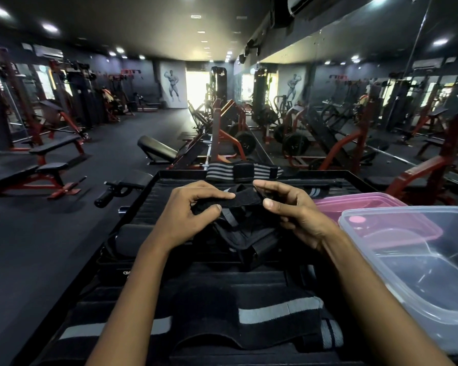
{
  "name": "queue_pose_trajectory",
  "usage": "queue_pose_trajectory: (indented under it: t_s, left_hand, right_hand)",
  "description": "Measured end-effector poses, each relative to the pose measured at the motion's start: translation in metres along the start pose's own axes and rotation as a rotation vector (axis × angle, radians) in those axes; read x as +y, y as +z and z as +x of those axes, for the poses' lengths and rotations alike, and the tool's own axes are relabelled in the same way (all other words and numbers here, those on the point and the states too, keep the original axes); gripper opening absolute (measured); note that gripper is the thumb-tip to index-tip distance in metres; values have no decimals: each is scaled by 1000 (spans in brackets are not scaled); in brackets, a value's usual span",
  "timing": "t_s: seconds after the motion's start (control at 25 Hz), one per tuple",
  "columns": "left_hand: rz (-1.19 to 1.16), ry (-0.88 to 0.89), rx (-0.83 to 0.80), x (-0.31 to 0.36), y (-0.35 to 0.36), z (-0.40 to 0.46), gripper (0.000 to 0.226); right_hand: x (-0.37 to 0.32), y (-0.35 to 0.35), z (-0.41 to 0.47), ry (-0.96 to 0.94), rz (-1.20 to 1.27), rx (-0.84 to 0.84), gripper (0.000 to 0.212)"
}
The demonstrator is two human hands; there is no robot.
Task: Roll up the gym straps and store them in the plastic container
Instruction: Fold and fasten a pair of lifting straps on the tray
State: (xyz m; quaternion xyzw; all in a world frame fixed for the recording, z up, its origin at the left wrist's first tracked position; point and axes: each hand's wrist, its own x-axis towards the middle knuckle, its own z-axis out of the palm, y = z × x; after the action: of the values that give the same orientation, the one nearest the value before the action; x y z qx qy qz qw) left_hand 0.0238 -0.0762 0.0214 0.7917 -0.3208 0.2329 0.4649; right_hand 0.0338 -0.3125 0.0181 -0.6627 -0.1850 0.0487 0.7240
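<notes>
On the worktop (169,191), a strap (245,202) sits mid-way between both hands. Another strap (242,170) lies behind it, a third (249,318) before it. The container (413,262) stands right, its lid (354,204) behind.

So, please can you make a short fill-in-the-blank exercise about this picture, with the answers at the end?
1. Both hands, the left hand and the right hand, hold a ____ strap.
2. The clear container holds ____ straps.
3. The pink lid lies ____ the clear container.
4. The striped strap at the far edge has ____ stripes.

Answers: black; no; behind; grey
</notes>
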Motion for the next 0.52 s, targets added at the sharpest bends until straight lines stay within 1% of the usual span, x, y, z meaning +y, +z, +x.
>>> queue_pose_trajectory:
  t_s: [0.08,0.2,0.36,0.48,0.52]
  left_hand:
    - [3,20,17,-1,3,0,33]
    - [38,28,-5,-2,7,-1,36]
    - [30,22,-27,-4,6,0,35]
    - [29,34,-30,-4,6,1,33]
    - [19,35,-29,-4,6,1,32]
  right_hand:
    - [1,0,0,-9,4,-7,53]
    - [1,0,0,-31,27,-18,56]
    - [2,-1,1,-55,9,-20,71]
    - [3,1,1,-67,-14,1,57]
    - [2,1,1,-63,-17,6,56]
